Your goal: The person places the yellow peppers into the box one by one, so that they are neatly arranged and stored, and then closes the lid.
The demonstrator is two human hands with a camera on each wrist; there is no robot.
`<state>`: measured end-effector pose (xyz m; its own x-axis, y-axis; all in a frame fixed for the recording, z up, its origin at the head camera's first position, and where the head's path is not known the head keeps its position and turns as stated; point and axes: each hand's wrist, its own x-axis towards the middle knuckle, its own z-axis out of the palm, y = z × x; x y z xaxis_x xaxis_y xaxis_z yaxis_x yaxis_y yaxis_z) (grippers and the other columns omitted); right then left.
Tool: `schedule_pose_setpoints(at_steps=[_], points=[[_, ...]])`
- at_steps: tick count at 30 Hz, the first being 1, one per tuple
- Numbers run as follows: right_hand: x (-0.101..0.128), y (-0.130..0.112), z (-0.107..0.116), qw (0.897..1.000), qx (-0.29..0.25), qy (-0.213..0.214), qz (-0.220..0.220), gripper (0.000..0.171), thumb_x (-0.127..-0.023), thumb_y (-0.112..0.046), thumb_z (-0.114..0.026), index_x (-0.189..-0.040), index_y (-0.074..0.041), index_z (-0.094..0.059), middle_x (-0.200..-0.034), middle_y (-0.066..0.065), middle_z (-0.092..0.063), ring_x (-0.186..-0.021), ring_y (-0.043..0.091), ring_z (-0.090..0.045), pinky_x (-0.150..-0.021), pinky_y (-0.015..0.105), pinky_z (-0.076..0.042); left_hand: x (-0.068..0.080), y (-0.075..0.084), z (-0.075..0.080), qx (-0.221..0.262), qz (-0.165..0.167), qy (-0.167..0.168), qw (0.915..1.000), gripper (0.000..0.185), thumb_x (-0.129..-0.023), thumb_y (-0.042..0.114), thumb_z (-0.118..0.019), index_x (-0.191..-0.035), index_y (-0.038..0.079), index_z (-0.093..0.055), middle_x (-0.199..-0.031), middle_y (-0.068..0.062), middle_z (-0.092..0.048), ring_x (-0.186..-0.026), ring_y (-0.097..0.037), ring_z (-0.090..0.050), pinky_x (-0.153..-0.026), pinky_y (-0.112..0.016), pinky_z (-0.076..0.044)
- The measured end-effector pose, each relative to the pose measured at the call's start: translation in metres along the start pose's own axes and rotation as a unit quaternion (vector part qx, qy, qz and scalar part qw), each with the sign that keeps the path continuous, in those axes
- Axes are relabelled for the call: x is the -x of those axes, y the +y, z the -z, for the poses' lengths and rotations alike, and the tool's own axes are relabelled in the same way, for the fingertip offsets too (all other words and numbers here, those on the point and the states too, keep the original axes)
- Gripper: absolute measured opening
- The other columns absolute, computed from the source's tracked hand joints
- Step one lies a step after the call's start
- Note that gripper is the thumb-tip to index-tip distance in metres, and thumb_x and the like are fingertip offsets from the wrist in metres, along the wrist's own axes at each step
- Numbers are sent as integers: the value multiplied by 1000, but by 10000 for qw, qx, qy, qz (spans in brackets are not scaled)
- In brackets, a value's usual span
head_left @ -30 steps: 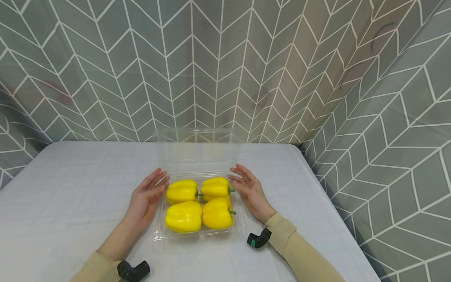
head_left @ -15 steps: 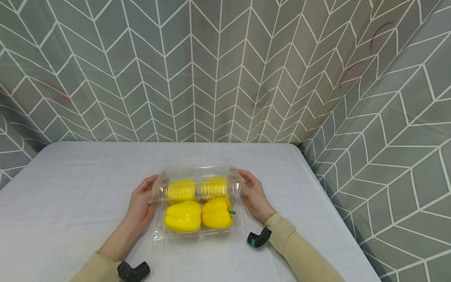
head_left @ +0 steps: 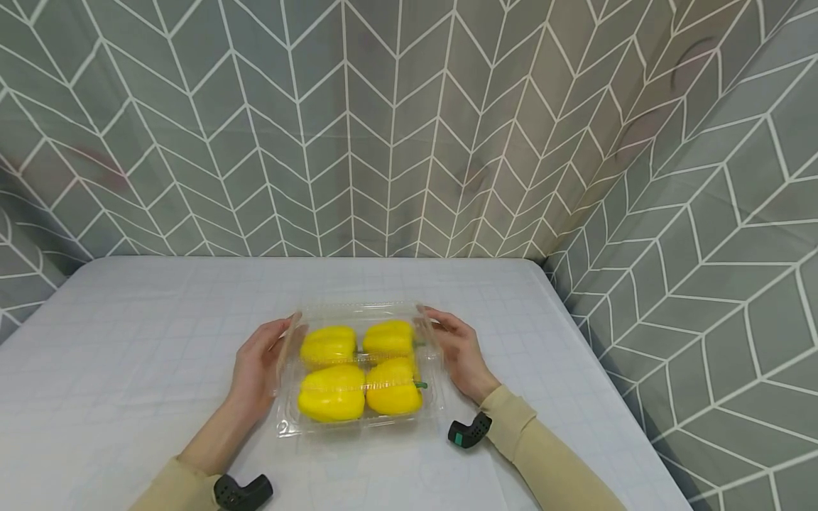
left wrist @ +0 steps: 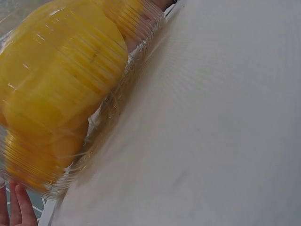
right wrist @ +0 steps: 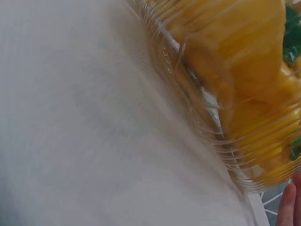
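Note:
A clear plastic clamshell box (head_left: 358, 424) holds several yellow bell peppers (head_left: 331, 392), some with a green stem. Its hinged clear lid (head_left: 358, 309) hangs over the peppers, tilted, and whether its front edge meets the tray is hard to tell. Along the left side, my left hand (head_left: 255, 365) touches the lid's edge; straight fingers (left wrist: 21, 207) show by the box's end in the left wrist view. On the opposite side, my right hand (head_left: 463, 358) touches the lid's right edge, with straight fingers (right wrist: 286, 207) at the box end. Both thumbs are hidden.
A white cloth covers the table (head_left: 160, 319). Grey curtain (head_left: 371, 128) with white chevron lines stands behind the table and along its right side. Black curved devices (head_left: 469, 431) sit at both wrists, by the beige sleeves.
The lid stood upright behind the box a second ago; it has swung forward and down over the peppers. My hands moved slightly to the lid's two sides and stay there.

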<state>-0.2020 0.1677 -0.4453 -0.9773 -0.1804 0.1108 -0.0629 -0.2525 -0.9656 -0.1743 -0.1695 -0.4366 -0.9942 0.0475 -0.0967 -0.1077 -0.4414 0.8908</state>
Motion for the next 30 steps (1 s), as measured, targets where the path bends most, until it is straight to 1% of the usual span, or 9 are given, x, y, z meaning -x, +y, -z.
schedule_pose_setpoints(at_steps=[4, 7, 9, 11, 16, 20, 23, 27, 30], points=[[-1, 1, 1, 9998, -163, -67, 2, 29, -99, -15, -50, -122, -15, -68, -146, 1, -55, -138, 19, -47, -119, 40, -32, 1, -1, -1, -271, -272, 212, 9990, 21, -104, 33, -56, -115, 16, -62, -126, 13, -63, -111, -4, -65, -98, -17, -49], [1, 0, 0, 10000, -2, -36, 39, 32, -99, -18, -51, -126, -12, -66, -147, 3, -53, -142, 21, -42, -122, 45, -27, 3, -1, -3, -474, -386, 342, 9975, 33, -101, 32, -60, -126, 10, -59, -130, 12, -62, -113, -4, -64, -99, -17, -47], [5, -2, -1, 9999, 134, 25, 53, 35, -98, -20, -53, -129, -8, -64, -149, 5, -52, -143, 22, -39, -123, 48, -24, 7, 0, -5, -721, -369, 432, 9958, 41, -101, 33, -61, -134, 8, -55, -134, 12, -61, -118, -2, -60, -100, -15, -46], [10, -4, -3, 9997, 226, 89, 49, 40, -97, -21, -55, -133, -3, -60, -150, 6, -50, -145, 22, -37, -123, 50, -21, 12, 2, -7, -982, -273, 509, 9935, 47, -101, 35, -60, -140, 9, -53, -139, 12, -58, -122, -1, -56, -100, -12, -44], [25, -8, -5, 9994, 354, 0, 39, 49, -98, -22, -54, -139, 4, -51, -154, 6, -44, -146, 22, -32, -124, 51, -17, 27, 6, -16, -1443, -139, 548, 9879, 48, -105, 35, -52, -149, 17, -46, -153, 6, -46, -127, -1, -51, -102, -7, -40], [37, -12, -6, 9984, 552, -88, -2, 47, -99, -19, -52, -141, 3, -49, -155, 4, -43, -142, 23, -37, -121, 49, -23, 41, 7, -20, -1673, -138, 512, 9845, 48, -107, 33, -48, -152, 20, -41, -159, 4, -37, -134, -3, -46, -108, -10, -37], [45, -15, -7, 9976, 679, -108, -95, 46, -99, -17, -51, -141, 0, -50, -155, 5, -42, -138, 26, -41, -118, 44, -29, 52, 6, -21, -1817, -223, 473, 9820, 49, -106, 32, -48, -154, 21, -39, -161, 4, -34, -137, -3, -43, -107, -9, -36], [57, -18, -7, 9963, 781, -230, -270, 46, -100, -15, -51, -144, -3, -48, -156, 7, -40, -138, 30, -39, -113, 32, -37, 67, 2, -19, -2040, -625, 321, 9765, 49, -107, 22, -48, -154, 17, -37, -159, -2, -36, -131, 2, -48, -101, -5, -38], [66, -19, -4, 9956, 794, -335, -372, 47, -100, -14, -51, -146, -4, -46, -156, 9, -38, -136, 28, -41, -109, 25, -40, 77, 0, -18, -2157, -853, 159, 9726, 49, -106, 16, -48, -154, 15, -36, -159, -2, -37, -127, 5, -50, -99, -5, -40]])
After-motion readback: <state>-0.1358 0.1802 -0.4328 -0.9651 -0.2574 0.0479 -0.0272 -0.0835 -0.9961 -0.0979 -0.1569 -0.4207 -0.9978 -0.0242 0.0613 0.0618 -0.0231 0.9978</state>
